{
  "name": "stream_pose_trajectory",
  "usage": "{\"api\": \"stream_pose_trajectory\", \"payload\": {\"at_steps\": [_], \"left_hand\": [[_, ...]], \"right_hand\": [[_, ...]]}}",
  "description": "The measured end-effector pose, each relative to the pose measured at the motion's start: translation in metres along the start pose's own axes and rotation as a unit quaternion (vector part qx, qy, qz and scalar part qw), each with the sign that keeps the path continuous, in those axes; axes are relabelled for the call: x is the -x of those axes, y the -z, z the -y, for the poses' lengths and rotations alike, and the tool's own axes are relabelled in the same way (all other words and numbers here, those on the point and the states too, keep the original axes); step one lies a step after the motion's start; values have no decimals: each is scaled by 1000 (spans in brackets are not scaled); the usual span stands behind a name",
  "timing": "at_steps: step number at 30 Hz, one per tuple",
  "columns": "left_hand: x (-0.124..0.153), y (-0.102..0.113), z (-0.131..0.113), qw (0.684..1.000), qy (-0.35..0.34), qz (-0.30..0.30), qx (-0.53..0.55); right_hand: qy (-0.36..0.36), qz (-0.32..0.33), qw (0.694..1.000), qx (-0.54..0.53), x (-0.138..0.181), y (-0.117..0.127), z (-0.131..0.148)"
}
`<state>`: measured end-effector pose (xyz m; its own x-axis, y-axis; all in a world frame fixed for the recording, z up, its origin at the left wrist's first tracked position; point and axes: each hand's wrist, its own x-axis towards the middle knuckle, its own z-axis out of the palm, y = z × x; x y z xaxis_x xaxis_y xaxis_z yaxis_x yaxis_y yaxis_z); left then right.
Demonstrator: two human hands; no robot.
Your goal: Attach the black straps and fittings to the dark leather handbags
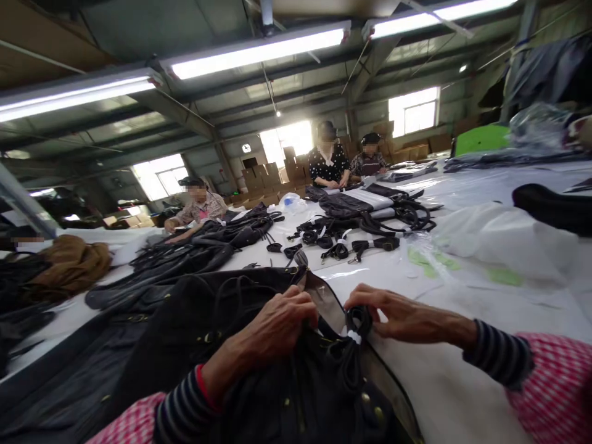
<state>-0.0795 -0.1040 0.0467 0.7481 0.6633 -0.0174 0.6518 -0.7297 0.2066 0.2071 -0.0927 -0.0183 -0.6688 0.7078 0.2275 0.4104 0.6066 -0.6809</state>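
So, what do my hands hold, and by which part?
Your right hand holds a black cord bundle by its upper loops, above the white band. Your left hand seems to grip the black fabric bag near its open edge.

Ceiling tubes and blown-out windows glare against an otherwise dim scene, with the roof in shadow. Shiny streaks mark the white worktop; the black bag loses detail. Outer edges look stretched and soft.
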Motion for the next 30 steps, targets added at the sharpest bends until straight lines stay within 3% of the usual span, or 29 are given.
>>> {"api": "stream_pose_trajectory", "payload": {"at_steps": [4,7,10,12,14,17,23,27,30], "left_hand": [[4,-1,-29,988,-10,75,-137],[4,-9,-31,976,17,65,-209],[3,-4,-25,977,36,49,-203],[2,8,-23,989,25,12,-143],[2,22,-24,996,19,-66,-61],[-3,37,-25,984,34,-169,37],[-18,40,-29,963,70,-247,82],[-13,42,-27,949,98,-275,121],[-7,44,-22,937,111,-304,130]], "right_hand": [[20,17,994,106,8,-21,8],[32,17,979,199,1,-26,9],[37,-13,962,271,-3,-16,4],[31,-50,948,314,-5,-5,0],[29,-81,933,351,-11,5,-3],[59,-91,922,371,-31,7,5],[186,-46,944,267,-80,-46,32],[264,-51,931,246,-82,-77,14],[246,-60,942,219,-73,-77,1]]}}
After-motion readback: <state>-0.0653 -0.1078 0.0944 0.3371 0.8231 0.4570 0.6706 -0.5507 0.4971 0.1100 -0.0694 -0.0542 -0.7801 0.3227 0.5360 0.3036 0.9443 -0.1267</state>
